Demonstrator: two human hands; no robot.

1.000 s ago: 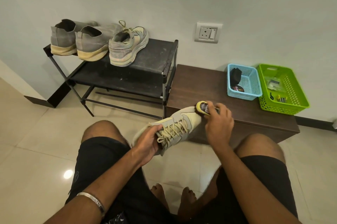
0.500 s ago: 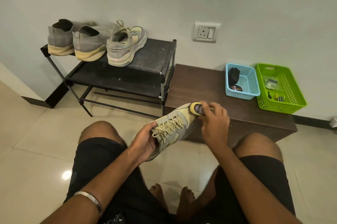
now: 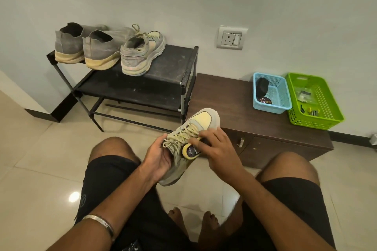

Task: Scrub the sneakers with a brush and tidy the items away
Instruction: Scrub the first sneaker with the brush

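My left hand (image 3: 159, 154) grips a beige and pale-yellow sneaker (image 3: 202, 120) by its heel side, toe pointing up and away over my knees. My right hand (image 3: 216, 148) holds a small brush (image 3: 189, 150) with a yellow rim and dark top, pressed against the sneaker's side just below the laces. Its matching sneaker (image 3: 142, 52) stands on the black shoe rack (image 3: 163, 87), beside two grey slip-on shoes (image 3: 87, 46).
A dark brown low cabinet (image 3: 234, 97) stands right of the rack. It carries a blue basket (image 3: 282, 95) with a black item and a tin, and a green basket (image 3: 326, 99) with small tools. A wall socket (image 3: 231, 38) is above. Tiled floor lies below.
My right hand has drawn the brush from the sneaker's toe back toward the laces and side. The sneaker has tilted more upright in my left hand.
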